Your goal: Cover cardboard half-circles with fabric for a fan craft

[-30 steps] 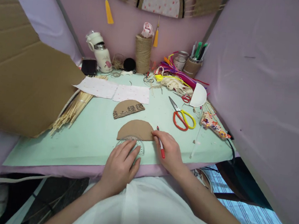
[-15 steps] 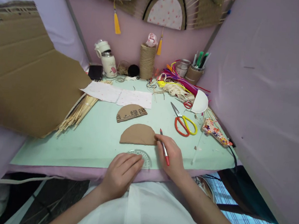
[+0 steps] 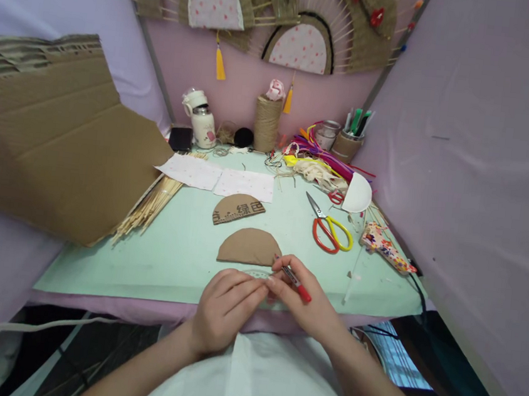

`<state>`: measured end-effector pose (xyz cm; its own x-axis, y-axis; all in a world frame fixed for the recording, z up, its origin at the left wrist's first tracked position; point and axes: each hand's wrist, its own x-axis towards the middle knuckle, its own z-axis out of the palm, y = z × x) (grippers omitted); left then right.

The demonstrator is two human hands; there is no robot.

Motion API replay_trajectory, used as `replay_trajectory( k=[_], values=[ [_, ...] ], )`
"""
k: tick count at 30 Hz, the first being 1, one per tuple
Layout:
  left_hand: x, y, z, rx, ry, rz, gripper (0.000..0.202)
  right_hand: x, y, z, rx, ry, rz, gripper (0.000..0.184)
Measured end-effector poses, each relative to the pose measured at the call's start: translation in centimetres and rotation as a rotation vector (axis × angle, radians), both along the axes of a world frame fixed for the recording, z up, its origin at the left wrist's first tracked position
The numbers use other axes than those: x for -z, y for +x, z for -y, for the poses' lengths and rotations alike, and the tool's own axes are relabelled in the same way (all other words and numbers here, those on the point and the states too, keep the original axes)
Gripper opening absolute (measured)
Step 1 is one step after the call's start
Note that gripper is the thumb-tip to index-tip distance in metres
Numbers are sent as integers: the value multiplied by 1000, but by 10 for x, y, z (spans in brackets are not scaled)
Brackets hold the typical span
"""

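At the table's front edge, my left hand (image 3: 230,305) is closed on a clear protractor (image 3: 257,273), most of which its fingers hide. My right hand (image 3: 308,300) grips a red and white marker pen (image 3: 297,281), tip pointing up and left. Its thumb and fingertips meet the left fingertips at the protractor's right side. Just beyond lies a plain cardboard half-circle (image 3: 250,247), flat side toward me. Behind that is a smaller cardboard half-circle (image 3: 239,209) with dark printing on it.
Red-and-yellow scissors (image 3: 328,225) and a floral glue gun (image 3: 386,247) lie to the right. A large cardboard sheet (image 3: 61,151) and thin sticks (image 3: 150,205) are at left. Dotted cloth pieces (image 3: 244,184), a twine roll (image 3: 267,122) and a bottle (image 3: 204,122) stand or lie behind.
My right hand has moved from the plain half-circle's right corner toward me and left, meeting my left hand at the protractor, pen still held. The camera view has shifted slightly.
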<state>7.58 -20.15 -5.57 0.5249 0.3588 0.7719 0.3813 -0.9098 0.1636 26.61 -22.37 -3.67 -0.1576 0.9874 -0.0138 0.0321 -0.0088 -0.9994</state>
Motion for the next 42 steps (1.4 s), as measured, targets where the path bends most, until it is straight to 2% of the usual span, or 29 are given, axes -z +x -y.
replay_trajectory(
  k=[3, 6, 8, 10, 12, 14, 16, 18, 20, 22, 23, 25, 26, 27, 29, 32, 35, 37, 39, 42],
  values=[
    [2, 4, -5, -39, 3, -35, 36, -2, 2, -9, 61, 17, 8, 24],
    [-4, -1, -20, -212, -86, -56, 44, -9, 13, -36, 247, 176, 98, 21],
    [-12, -8, -37, -367, -240, -49, 46, -16, 22, -66, 430, 319, 180, 20],
    [-19, -15, -57, -460, -418, -48, 40, -20, 30, -101, 582, 389, 326, 17],
    [-22, -20, -75, -496, -586, -16, 35, -18, 35, -132, 692, 384, 448, 16],
    [-20, -23, -87, -512, -720, 34, 33, -10, 36, -155, 712, 311, 554, 14],
    [-15, -25, -92, -510, -804, 79, 31, 1, 34, -166, 682, 267, 668, 14],
    [-9, -27, -93, -501, -835, 110, 31, 9, 30, -166, 672, 295, 771, 18],
    [-6, -29, -91, -504, -833, 128, 31, 10, 28, -156, 700, 377, 831, 24],
    [-5, -31, -90, -525, -831, 138, 30, 5, 26, -139, 645, 448, 825, 25],
    [-5, -31, -89, -536, -837, 142, 30, 1, 25, -128, 545, 465, 804, 25],
    [-7, -32, -89, -539, -860, 149, 30, -4, 22, -106, 213, 464, 741, 30],
    [-7, -32, -88, -530, -874, 152, 30, -5, 21, -96, 47, 451, 728, 39],
    [-8, -31, -88, -517, -886, 153, 30, -5, 19, -86, -66, 431, 727, 51],
    [-8, -31, -88, -497, -900, 145, 31, 0, 15, -73, -166, 389, 734, 68],
    [-7, -31, -86, -470, -909, 139, 31, 10, 7, -66, -140, 366, 700, 64],
    [-6, -31, -87, -378, -976, 267, 37, 10, 2, -72, -64, 458, 643, 55],
    [-10, -31, -91, -272, -1105, 424, 44, 1, 0, -81, -30, 545, 623, 53],
    [-21, -29, -102, -170, -1209, 592, 50, -12, -2, -96, -12, 621, 596, 54],
    [-44, -23, -128, -110, -1174, 828, 51, -31, -3, -125, 93, 662, 424, 54]
  ],
)
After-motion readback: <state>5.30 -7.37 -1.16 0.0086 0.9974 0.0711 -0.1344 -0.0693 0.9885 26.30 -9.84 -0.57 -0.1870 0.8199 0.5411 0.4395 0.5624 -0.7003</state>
